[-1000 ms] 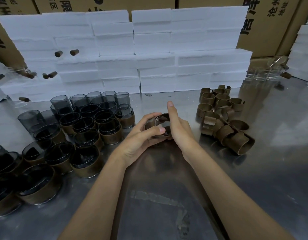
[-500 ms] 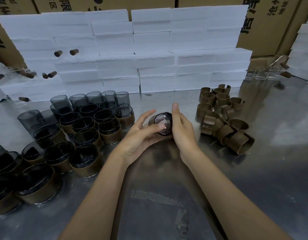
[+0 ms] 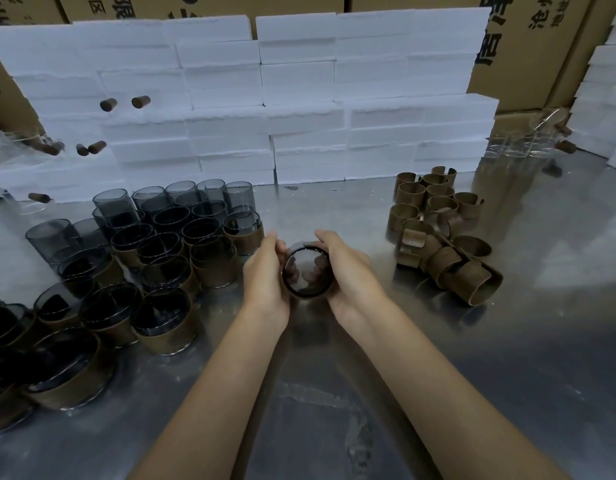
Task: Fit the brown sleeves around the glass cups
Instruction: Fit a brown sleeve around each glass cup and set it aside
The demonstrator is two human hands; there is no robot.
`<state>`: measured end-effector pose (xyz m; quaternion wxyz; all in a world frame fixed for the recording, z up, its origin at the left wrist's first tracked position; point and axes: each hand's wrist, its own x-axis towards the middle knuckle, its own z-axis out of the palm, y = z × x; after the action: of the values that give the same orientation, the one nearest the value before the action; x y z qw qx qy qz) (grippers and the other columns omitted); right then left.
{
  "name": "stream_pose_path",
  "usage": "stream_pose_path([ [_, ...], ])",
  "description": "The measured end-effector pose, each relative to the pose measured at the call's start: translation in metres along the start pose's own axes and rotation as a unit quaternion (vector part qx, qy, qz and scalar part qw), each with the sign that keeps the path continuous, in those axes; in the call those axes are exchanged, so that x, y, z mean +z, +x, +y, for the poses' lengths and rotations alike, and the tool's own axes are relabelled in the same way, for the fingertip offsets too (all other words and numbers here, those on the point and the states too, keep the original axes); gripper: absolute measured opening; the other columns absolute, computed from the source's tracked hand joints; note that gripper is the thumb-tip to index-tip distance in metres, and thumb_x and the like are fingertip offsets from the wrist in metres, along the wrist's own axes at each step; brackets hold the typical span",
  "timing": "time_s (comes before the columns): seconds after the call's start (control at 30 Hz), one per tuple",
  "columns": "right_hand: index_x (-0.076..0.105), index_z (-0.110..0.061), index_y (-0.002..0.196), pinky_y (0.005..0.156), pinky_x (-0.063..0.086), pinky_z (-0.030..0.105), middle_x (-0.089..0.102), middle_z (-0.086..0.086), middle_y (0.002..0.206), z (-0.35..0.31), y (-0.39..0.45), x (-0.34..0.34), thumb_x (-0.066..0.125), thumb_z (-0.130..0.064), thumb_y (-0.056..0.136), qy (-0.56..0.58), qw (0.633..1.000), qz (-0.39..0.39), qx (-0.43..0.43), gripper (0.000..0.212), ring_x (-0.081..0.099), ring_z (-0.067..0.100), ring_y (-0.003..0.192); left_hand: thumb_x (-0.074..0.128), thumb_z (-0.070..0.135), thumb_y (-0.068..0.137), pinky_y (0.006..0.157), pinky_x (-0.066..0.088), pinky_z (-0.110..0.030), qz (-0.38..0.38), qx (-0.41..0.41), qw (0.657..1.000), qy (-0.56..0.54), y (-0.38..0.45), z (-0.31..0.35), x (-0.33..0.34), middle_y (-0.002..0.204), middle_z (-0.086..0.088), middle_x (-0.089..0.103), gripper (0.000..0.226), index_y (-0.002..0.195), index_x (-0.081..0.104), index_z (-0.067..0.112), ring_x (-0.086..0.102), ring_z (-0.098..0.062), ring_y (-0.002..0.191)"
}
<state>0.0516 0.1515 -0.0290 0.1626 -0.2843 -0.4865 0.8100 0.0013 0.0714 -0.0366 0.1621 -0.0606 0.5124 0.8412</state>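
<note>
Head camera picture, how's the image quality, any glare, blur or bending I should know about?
Head view: wide-angle bending curves the foam blocks toward the edges; soft glare on the steel table at right; the sleeved cups at lower left look smeared and dark; both hands and the held cup are fairly sharp.

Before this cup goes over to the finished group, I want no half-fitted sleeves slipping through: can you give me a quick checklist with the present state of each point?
1. Smoky grey glass cup gripped on both sides by left hand and right hand: ok.
2. Brown sleeve on the held cup seated all round: cannot tell, the hands cover it.
3. Cup mouth turned toward the camera, unobstructed: ok.
4. Bare spot on the steel table to set it down: ok.
5. Pile of loose brown sleeves at the right for the next one: ok.
6. Unsleeved grey cups behind the sleeved cups: ok.
</note>
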Motion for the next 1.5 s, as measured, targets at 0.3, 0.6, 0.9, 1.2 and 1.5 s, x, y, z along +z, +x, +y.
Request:
stream_pose_path([
  [0.3,0.068,0.0,0.106,0.086,0.058,0.041,0.074,0.021,0.098,0.001,-0.011,0.003,0.06,-0.023,0.099,0.099,0.991,-0.058,0.071,0.025,0.068,0.029,0.083,0.058,0.029,0.095,0.062,0.043,-0.029,0.003,-0.019,0.999,-0.026,-0.007,0.007,0.004,0.06,0.0,0.05,0.034,0.065,0.047,0.017,0.051,-0.017,0.055],
  [0.6,0.046,-0.019,0.058,0.058,0.044,0.026,0.047,-0.002,0.056,-0.013,-0.005,-0.015,0.069,-0.039,0.084,-0.043,0.997,-0.065,0.02,0.04,0.054,0.015,0.048,0.06,0.03,0.091,0.061,0.033,-0.033,-0.066,0.016,0.993,0.094,-0.028,0.001,0.015,0.06,-0.004,0.034,0.046,0.052,0.037,0.022,0.039,-0.02,0.057],
  [0.9,0.065,-0.017,0.051,0.05,0.047,0.023,0.06,0.003,0.054,-0.003,-0.004,-0.009,0.069,-0.018,0.086,-0.01,0.995,-0.092,0.027,0.035,0.058,0.017,0.045,0.062,0.024,0.095,0.044,0.038,-0.017,-0.025,0.075,0.988,0.133,-0.02,0.005,0.012,0.047,0.002,0.033,0.055,0.047,0.037,0.017,0.04,-0.012,0.04],
  [1.2,0.061,-0.02,0.046,0.054,0.049,0.027,0.055,0.003,0.053,-0.006,-0.003,-0.011,0.074,-0.023,0.084,0.001,0.995,-0.1,0.025,0.04,0.059,0.018,0.048,0.06,0.029,0.102,0.04,0.035,-0.014,-0.027,0.118,0.988,0.097,-0.021,0.002,0.016,0.041,0.003,0.033,0.061,0.048,0.037,0.014,0.038,-0.009,0.035],
  [1.5,0.04,-0.023,0.039,0.053,0.038,0.026,0.034,-0.007,0.046,-0.02,-0.007,-0.017,0.071,-0.041,0.086,-0.053,0.991,-0.013,-0.12,0.058,0.041,0.014,0.043,0.061,0.055,0.095,0.06,0.048,-0.02,-0.13,0.135,0.958,0.216,-0.012,0.0,0.013,0.061,0.002,0.063,0.05,0.055,0.064,0.025,0.062,-0.01,0.059],
])
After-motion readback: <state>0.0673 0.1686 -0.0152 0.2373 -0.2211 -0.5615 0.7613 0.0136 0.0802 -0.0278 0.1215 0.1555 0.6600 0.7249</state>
